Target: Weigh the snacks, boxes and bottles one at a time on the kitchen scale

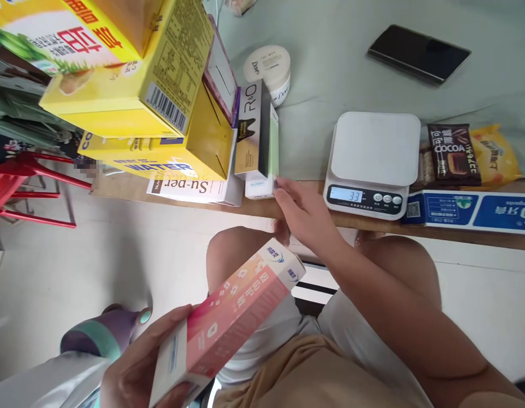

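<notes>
My left hand (137, 362) grips a long pink and white carton (228, 320) low in the view, above my lap. My right hand (303, 215) reaches to the table's front edge, its fingertips touching a small white box (258, 188) under an upright black and white box (252, 130). Whether the fingers close on the small box I cannot tell. A white kitchen scale (375, 161) stands just right of that hand, its display lit.
Stacked yellow cartons (130, 85) fill the table's left side above a flat white box (194, 190). A white cream jar (269, 71), a black phone (419, 52), a cocoa packet (453, 154) and a blue toothpaste box (470, 211) lie around. A red chair (24, 187) stands left.
</notes>
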Tool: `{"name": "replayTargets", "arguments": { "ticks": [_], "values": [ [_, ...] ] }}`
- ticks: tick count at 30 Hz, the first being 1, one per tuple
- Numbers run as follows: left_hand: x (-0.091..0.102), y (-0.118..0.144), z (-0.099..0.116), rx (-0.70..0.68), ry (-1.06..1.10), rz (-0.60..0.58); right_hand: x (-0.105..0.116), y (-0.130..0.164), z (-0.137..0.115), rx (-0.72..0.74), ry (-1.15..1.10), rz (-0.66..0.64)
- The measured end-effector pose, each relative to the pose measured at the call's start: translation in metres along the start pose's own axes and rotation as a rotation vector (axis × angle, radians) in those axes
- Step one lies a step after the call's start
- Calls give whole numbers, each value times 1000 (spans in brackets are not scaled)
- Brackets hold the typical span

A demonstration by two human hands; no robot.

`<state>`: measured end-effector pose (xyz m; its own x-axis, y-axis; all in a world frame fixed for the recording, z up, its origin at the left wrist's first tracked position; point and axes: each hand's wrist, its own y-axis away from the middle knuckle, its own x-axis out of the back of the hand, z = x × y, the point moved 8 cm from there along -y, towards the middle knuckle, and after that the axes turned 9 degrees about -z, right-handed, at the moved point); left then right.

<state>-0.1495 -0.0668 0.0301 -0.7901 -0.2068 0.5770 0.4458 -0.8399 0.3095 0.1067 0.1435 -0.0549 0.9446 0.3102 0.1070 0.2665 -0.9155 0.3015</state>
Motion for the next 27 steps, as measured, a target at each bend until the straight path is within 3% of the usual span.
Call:
{"name": "replayTargets", "arguments": {
  "ticks": [3, 4, 7, 10, 12, 16, 18, 20, 24, 27],
  "values": [
    [-15, 1, 16, 26, 177, 109, 16, 21, 3, 65, 43, 29],
    [-21, 2, 26, -17, 233, 167, 21, 29, 8, 79, -1, 32],
    [-55, -7, 71, -259, 268, 185, 35, 53, 16, 242, -135, -14],
    [-97, -30, 121, -574, 285, 155, 58, 74, 9, 488, -220, 35],
    [-128, -44, 157, -830, 294, 172, 78, 81, 6, 565, -222, 131],
    [-208, -83, 200, -918, 181, 96, 108, 89, 2, 619, -90, 293],
    [-238, -95, 208, -922, 110, 62, 114, 95, 2, 640, -29, 337],
    [-256, -100, 205, -931, 55, 49, 115, 101, 3, 653, 22, 353],
    [-272, -95, 190, -975, -36, 41, 113, 110, 3, 688, 69, 367],
    [-276, -83, 185, -1093, -89, 62, 113, 110, 4, 703, 81, 387]
  ]
}}
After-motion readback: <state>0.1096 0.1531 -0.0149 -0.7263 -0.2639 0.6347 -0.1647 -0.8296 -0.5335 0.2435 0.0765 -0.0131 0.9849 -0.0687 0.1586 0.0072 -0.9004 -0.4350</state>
